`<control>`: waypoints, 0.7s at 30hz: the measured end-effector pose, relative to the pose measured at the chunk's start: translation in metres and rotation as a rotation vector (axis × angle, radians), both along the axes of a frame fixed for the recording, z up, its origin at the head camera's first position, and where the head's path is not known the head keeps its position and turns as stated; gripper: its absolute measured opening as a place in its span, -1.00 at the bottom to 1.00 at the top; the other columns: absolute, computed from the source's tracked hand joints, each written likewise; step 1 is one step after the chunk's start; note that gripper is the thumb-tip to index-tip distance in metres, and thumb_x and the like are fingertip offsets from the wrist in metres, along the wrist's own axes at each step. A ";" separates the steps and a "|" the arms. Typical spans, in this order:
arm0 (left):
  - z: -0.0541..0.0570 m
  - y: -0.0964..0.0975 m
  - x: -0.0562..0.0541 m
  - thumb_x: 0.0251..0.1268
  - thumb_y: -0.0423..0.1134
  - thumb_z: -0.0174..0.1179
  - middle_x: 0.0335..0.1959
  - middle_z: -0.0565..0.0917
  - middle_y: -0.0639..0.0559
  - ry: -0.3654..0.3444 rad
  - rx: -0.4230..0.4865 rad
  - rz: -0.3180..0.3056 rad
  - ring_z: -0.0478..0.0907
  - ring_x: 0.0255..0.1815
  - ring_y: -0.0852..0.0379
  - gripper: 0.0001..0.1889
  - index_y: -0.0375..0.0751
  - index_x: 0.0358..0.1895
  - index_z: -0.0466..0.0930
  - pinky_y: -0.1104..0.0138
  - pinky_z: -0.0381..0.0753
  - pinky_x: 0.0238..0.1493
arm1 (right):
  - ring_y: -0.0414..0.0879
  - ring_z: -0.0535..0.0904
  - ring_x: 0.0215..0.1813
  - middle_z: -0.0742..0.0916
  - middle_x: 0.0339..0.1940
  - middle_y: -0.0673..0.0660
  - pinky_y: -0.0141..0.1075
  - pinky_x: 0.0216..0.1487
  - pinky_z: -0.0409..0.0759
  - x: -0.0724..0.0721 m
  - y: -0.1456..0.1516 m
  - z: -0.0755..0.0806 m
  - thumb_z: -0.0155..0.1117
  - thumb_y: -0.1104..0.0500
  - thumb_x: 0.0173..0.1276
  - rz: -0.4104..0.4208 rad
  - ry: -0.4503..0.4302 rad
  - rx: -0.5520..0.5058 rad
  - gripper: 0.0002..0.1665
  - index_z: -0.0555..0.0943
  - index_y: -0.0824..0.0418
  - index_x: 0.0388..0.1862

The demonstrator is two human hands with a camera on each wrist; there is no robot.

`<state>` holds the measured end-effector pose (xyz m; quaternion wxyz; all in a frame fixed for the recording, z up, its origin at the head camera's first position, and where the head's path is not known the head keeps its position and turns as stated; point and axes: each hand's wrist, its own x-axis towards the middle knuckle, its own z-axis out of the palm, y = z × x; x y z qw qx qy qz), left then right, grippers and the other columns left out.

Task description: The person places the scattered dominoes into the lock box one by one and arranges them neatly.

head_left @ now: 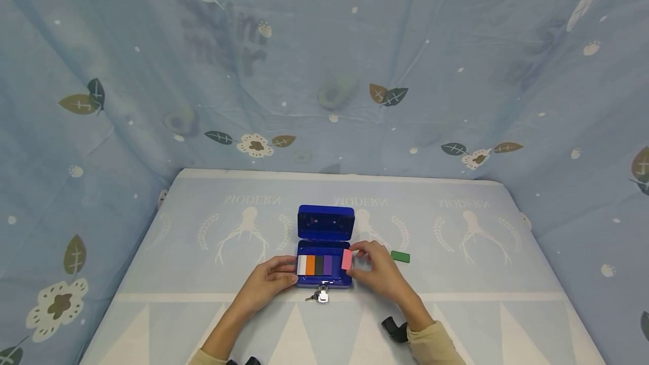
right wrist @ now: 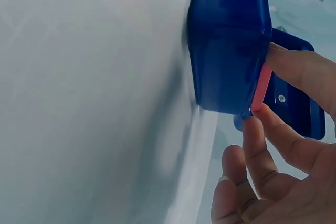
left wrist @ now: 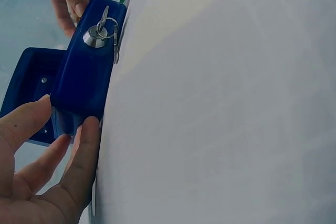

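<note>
A blue metal cash box [head_left: 324, 283] stands on the table with its lid [head_left: 325, 222] raised at the back. White, orange, dark and purple [head_left: 328, 265] blocks lie side by side inside it. My right hand [head_left: 377, 269] pinches a pink block [head_left: 347, 259] between thumb and finger at the box's right rim; in the right wrist view the block [right wrist: 261, 87] tilts along that rim. On the left side wall, the fingertips of my left hand [head_left: 266, 283] rest with fingers fairly straight, the thumb near the top edge. Keys [head_left: 321, 295] hang from the lock at the front.
A green block [head_left: 400, 256] lies on the table right of the box, just behind my right hand. A patterned cloth covers the table [head_left: 203, 275]. Blue curtains [head_left: 324, 72] rise behind it and at both sides. A black strap piece [head_left: 394, 329] is by the right wrist.
</note>
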<state>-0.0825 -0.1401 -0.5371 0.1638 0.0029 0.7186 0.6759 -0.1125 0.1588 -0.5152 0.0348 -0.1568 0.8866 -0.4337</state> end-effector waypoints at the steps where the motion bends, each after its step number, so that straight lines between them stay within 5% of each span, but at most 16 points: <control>1: 0.000 0.000 0.000 0.28 -0.32 0.38 0.09 0.61 -0.27 0.003 -0.003 -0.002 0.64 0.03 -0.06 -0.44 -0.43 0.31 0.45 0.33 0.71 -0.03 | 0.07 0.47 -0.13 0.61 -0.21 0.10 -0.22 -0.16 0.50 0.000 -0.001 0.000 0.60 0.17 0.12 -0.002 -0.014 0.001 -0.50 0.63 0.11 0.05; 21: -0.001 -0.001 -0.001 0.28 -0.29 0.39 0.08 0.63 -0.25 0.007 -0.033 0.000 0.65 0.03 -0.04 -0.44 -0.42 0.30 0.46 0.36 0.70 -0.03 | -0.09 0.37 -0.25 0.48 -0.29 0.03 -0.29 -0.35 0.37 -0.009 -0.019 -0.009 0.59 0.10 0.14 0.063 -0.086 0.155 -0.49 0.64 0.10 0.07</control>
